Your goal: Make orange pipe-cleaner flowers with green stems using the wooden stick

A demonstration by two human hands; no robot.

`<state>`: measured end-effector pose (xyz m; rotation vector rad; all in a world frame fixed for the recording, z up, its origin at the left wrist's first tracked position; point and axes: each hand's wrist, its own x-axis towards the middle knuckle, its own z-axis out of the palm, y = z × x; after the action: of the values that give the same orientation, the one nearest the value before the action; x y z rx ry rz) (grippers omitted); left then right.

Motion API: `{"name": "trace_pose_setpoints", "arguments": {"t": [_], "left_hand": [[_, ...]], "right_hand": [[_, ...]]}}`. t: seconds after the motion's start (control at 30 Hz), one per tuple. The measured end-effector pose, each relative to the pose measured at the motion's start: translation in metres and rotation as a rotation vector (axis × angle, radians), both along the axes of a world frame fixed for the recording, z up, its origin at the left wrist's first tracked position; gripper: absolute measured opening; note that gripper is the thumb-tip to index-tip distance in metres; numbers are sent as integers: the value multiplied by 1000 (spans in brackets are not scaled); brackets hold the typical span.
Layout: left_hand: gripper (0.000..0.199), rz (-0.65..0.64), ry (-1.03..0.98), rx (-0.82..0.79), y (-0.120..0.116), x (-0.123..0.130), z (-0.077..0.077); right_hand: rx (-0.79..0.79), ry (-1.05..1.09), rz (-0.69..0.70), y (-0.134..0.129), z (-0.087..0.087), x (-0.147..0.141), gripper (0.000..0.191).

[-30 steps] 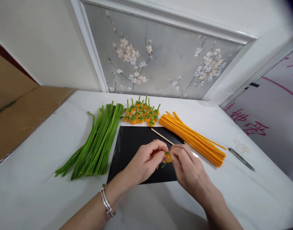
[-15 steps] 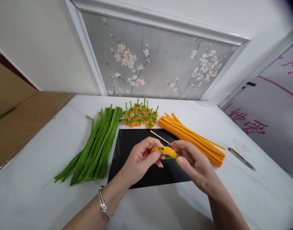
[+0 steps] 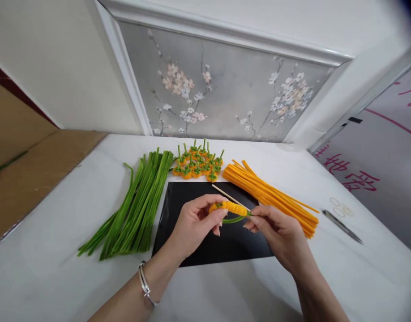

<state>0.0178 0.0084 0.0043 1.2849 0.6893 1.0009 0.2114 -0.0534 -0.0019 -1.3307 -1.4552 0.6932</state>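
Between my hands, above a black mat (image 3: 199, 250), is an orange pipe-cleaner coil (image 3: 235, 209) with a green pipe cleaner (image 3: 233, 220) running through it and looping below. My left hand (image 3: 199, 219) pinches the coil's left end between thumb and fingers. At the coil's right end, my right hand (image 3: 276, 226) is closed on the green pipe cleaner where it comes out. A thin wooden stick (image 3: 227, 195) lies on the mat behind the coil, partly hidden by it.
Green pipe cleaners (image 3: 138, 205) lie at left, orange pipe cleaners (image 3: 269, 192) at right. Several small orange pumpkins with green stems (image 3: 199, 161) stand behind the mat. Tweezers (image 3: 341, 226) and clear rings (image 3: 340, 208) lie far right; a cardboard sheet (image 3: 47, 165) is at far left.
My right hand has closed from a loose, open shape onto the green pipe cleaner at the coil's right end. The coil now lies straighter and more level between my hands.
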Motion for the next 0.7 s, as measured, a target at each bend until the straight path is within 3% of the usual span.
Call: {"name": "trace_pose_setpoints", "arguments": {"t": [0.33,0.53,0.7], "left_hand": [[15,-11,-24,-38,-1,2,1],[19,-42,-54,-137,-1,2,1],[23,-65,-55,-116,-1,1,1]], "right_hand": [[117,-2,-26,-1,5,-5,6],[21,98,-5,-3,6,-1,7],[-20,96,-27,-4,7,2,14]]}}
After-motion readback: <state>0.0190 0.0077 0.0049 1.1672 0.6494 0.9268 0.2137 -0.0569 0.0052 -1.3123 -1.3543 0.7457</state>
